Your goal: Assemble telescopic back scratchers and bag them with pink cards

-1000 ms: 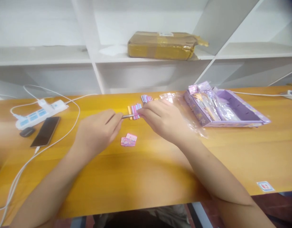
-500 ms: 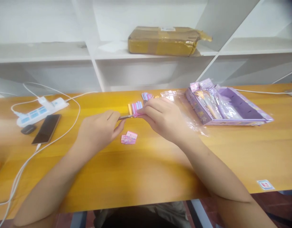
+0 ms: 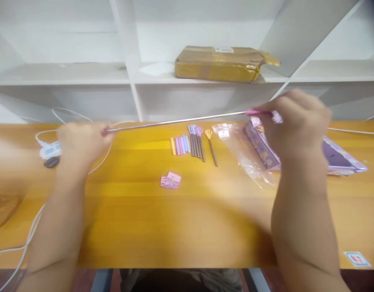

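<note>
A thin metal telescopic rod with a pink part at its right end stretches between my hands above the table. My left hand is closed on its left end. The pink end is gripped by my right hand, blurred by motion. Below the rod lie short coloured tubes in a row. Beside them are several metal sticks with blue and purple claw heads and one with a yellow claw head. Small pink cards lie nearer the front.
Clear plastic wrapping lies left of a purple box, which my right arm partly covers. A power strip and white cables are at the left. A taped cardboard box stands on the shelf.
My hands have moved far apart, left and right, and the rod between them is now much longer. The claw-headed sticks and the tubes are now uncovered.
</note>
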The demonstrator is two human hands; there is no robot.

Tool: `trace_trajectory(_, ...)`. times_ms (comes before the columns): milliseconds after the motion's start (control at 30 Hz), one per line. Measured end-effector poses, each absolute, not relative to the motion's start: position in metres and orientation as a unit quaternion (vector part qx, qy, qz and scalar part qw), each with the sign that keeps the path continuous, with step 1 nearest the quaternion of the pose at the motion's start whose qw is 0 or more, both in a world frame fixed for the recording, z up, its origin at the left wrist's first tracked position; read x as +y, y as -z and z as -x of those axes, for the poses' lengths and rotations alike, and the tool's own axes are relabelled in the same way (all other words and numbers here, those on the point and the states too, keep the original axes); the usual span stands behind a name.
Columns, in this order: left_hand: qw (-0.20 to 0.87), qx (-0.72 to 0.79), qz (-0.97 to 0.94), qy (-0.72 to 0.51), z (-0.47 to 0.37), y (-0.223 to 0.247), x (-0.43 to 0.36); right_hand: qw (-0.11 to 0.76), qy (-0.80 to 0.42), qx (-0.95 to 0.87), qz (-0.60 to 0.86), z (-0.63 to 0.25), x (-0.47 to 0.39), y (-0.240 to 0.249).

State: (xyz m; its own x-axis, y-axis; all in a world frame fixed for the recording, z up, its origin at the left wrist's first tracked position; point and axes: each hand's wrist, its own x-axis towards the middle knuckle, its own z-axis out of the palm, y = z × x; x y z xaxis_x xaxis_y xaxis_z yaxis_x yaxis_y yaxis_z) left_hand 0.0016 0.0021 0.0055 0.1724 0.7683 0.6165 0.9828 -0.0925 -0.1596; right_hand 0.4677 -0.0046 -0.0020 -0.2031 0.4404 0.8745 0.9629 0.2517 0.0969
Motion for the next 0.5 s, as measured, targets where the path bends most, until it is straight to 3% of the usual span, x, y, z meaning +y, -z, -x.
trace_trajectory(233, 0.286, -0.611, 0.710, 0.201, 0.030, -0.016, 0.012, 0.435, 0.334, -0.643, 0.535, -0.526, 0.005, -0.001)
trace_trajectory(500, 0.251, -0.633, 0.701, 0.211, 0.023, -0.015, 0.011, 0.391, 0.254, -0.686, 0.559, -0.511, -0.009, -0.006)
